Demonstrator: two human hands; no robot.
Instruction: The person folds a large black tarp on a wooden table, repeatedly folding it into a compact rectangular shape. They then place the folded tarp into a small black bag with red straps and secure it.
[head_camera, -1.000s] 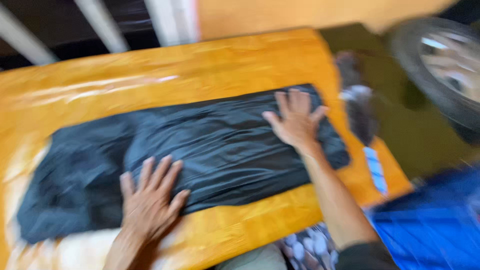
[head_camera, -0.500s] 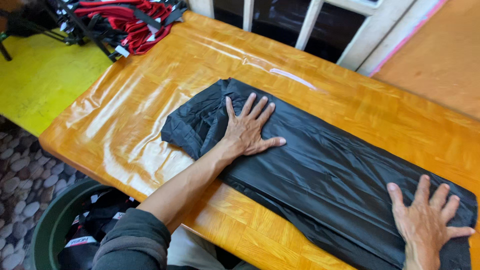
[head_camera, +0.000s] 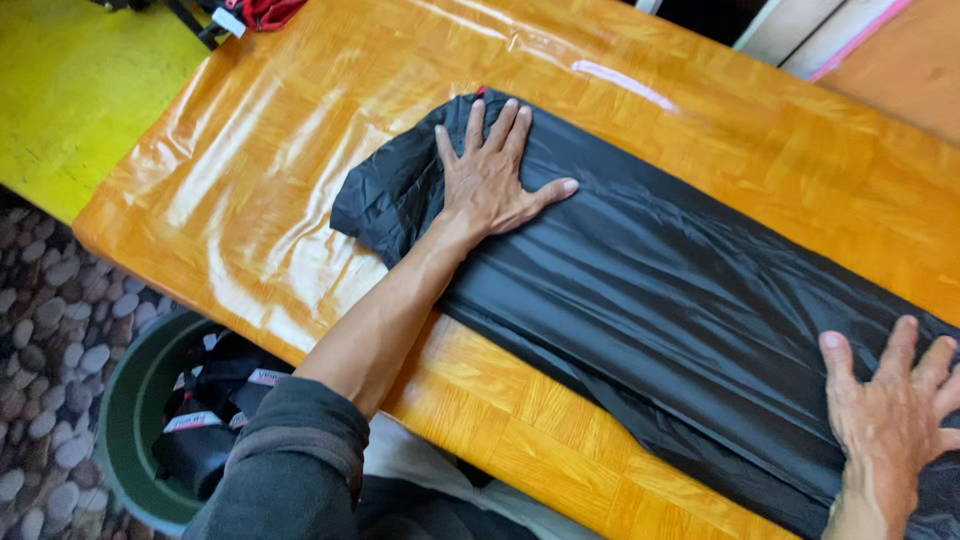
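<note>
A long black, shiny fabric piece (head_camera: 660, 300) lies folded flat across a glossy orange wooden table (head_camera: 330, 130). My left hand (head_camera: 495, 175) presses palm-down on the fabric's left end, fingers spread. My right hand (head_camera: 895, 400) rests flat on the fabric at the lower right, fingers apart. Neither hand grips anything. The fabric's right end runs out of view.
A green round bin (head_camera: 135, 420) holding dark packed items stands on the pebble-patterned floor (head_camera: 50, 330) below the table's left corner. Red and black straps (head_camera: 240, 15) lie at the table's top left, beside a yellow surface (head_camera: 70, 90).
The view has swung from the fabric's right side toward its left end. My left hand has slid further out to the left end; my right hand stays flat on the fabric.
</note>
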